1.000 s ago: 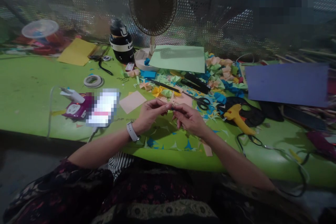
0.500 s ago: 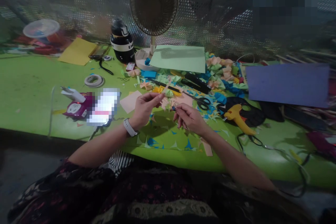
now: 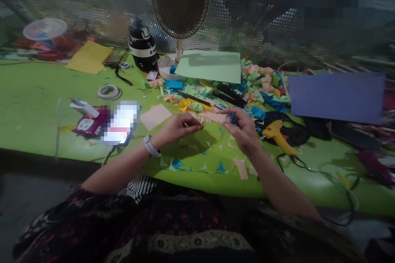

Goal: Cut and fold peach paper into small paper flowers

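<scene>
My left hand [image 3: 177, 128] hovers over the green table [image 3: 31, 107] with its fingers pinched on a tiny yellowish piece [image 3: 186, 124]. A white watch sits on that wrist. My right hand [image 3: 244, 130] is further right, above paper scraps beside the yellow glue gun [image 3: 277, 132]. Its fingers are closed on a small blue piece [image 3: 233, 118]. A peach paper piece [image 3: 216, 117] lies between the two hands. The scissors seen earlier are hidden under my right hand.
A desk fan [image 3: 180, 4] and a black bottle [image 3: 142, 48] stand at the back. A light green sheet [image 3: 210, 67], a purple sheet [image 3: 336, 96], a yellow sheet [image 3: 89, 57], folded paper flowers [image 3: 259, 77], a tape roll [image 3: 109, 91] and a peach square [image 3: 155, 116] lie around.
My hands have parted. The right hand moved right and away from me, over the scissors, carrying the blue piece. The left hand stayed near its place, still pinched.
</scene>
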`<state>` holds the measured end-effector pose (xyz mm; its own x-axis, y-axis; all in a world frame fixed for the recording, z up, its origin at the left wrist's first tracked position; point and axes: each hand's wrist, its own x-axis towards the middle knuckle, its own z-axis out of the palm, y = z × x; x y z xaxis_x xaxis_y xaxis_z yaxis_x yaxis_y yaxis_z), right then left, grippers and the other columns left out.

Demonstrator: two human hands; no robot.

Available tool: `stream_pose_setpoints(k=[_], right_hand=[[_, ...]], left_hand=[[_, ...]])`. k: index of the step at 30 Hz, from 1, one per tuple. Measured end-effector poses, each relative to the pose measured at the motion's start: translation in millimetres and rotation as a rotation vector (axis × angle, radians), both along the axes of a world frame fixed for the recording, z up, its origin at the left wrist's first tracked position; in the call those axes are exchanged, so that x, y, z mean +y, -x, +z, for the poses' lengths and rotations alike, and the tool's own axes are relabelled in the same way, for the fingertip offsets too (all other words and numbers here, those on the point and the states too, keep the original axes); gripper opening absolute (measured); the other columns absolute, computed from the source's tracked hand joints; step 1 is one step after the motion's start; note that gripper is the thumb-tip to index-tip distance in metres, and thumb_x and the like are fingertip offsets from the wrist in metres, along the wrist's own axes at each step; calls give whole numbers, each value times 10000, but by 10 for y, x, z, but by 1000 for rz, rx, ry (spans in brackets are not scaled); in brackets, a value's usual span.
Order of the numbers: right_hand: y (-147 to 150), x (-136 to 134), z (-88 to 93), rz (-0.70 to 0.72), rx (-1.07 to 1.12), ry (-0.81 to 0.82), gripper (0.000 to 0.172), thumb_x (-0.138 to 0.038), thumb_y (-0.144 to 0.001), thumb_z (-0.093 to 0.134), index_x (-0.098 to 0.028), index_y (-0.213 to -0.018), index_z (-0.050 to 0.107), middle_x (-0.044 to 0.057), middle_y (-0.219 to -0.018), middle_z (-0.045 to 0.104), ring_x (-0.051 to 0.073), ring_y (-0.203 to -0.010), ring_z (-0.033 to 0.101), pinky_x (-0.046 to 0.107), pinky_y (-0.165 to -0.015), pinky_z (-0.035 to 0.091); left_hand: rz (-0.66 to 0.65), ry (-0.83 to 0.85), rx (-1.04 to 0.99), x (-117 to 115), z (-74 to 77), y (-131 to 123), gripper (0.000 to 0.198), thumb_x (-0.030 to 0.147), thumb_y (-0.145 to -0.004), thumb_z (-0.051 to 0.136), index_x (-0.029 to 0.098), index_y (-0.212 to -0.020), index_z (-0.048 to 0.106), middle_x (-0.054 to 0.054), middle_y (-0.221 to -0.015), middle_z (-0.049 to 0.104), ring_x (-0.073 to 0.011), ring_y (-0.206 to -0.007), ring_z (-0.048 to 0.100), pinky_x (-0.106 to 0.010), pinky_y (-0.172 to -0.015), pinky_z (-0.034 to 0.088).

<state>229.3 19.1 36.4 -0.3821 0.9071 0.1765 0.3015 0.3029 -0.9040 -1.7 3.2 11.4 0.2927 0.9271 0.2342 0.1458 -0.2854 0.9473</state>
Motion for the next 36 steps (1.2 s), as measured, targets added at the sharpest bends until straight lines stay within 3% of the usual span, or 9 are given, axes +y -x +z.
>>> stream_pose_setpoints(k=[5, 8, 12, 18, 23, 26, 29, 31, 36], right_hand=[[55, -13, 30, 146, -260, -237, 231, -313, -810, 638, -205, -986, 741, 2, -688, 619, 106, -516, 416, 274, -533, 363], [87, 3, -13, 207, -297, -282, 192, -313, -826, 627, -182, -890, 752, 27, -716, 673, 101, -521, 446, 268, -539, 366], [112, -2, -47, 241, -279, -160, 224, -361, -822, 644, -158, -828, 739, -13, -571, 566, 82, -480, 380, 246, -493, 308], [171, -11, -48, 240, -114, 181, 246, -396, -750, 694, -151, -728, 698, -13, -607, 562, 84, -541, 403, 240, -509, 304], [255, -27, -85, 52, 149, 444, 314, -454, -659, 785, -165, -735, 689, -63, -522, 457, 50, -451, 296, 234, -441, 183], [296, -34, -122, -72, 324, 532, 367, -475, -606, 832, -182, -763, 679, -100, -489, 386, 28, -400, 218, 230, -415, 127], [320, -28, -157, -127, 419, 523, 389, -473, -565, 862, -188, -752, 676, -105, -486, 392, 20, -393, 206, 229, -408, 124], [326, -17, -178, -156, 448, 489, 390, -473, -553, 869, -186, -739, 683, -94, -499, 422, 19, -397, 222, 230, -404, 135], [322, 10, -200, -235, 505, 427, 358, -437, -550, 880, -195, -726, 684, -93, -506, 433, 16, -393, 244, 223, -393, 170]], left_hand=[[-56, -156, 154, -6, 54, 29, 115, 295, -834, 710, 199, -808, 769, -50, -698, 694, -140, -630, 580, -274, -599, 424], [-66, -193, 161, 0, 94, 44, 102, 286, -840, 707, 206, -830, 771, -53, -727, 706, -146, -653, 590, -277, -618, 426], [-108, -196, 140, -7, 129, 48, 134, 299, -858, 695, 188, -838, 768, -54, -728, 705, -134, -642, 586, -265, -604, 427], [-102, -194, 106, -10, 103, 50, 191, 336, -879, 679, 164, -838, 751, -44, -740, 704, -120, -671, 597, -247, -622, 453], [56, -15, -48, -7, 76, 40, 295, 430, -900, 639, 152, -902, 738, -47, -775, 703, -115, -674, 607, -241, -621, 470], [28, 134, -99, -30, 71, -11, 310, 450, -874, 664, 147, -873, 731, -49, -796, 703, -119, -708, 628, -242, -652, 489], [-142, 259, -166, -68, 45, -94, 304, 384, -776, 781, 157, -972, 729, -83, -988, 736, -163, -890, 681, -288, -791, 531], [-213, 351, -261, -87, 15, -135, 317, 378, -753, 805, 150, -956, 718, -84, -958, 746, -169, -880, 700, -318, -820, 548], [-122, 510, -343, -94, -24, -123, 310, 408, -781, 784, 131, -901, 711, -70, -829, 751, -136, -716, 703, -286, -710, 572]])
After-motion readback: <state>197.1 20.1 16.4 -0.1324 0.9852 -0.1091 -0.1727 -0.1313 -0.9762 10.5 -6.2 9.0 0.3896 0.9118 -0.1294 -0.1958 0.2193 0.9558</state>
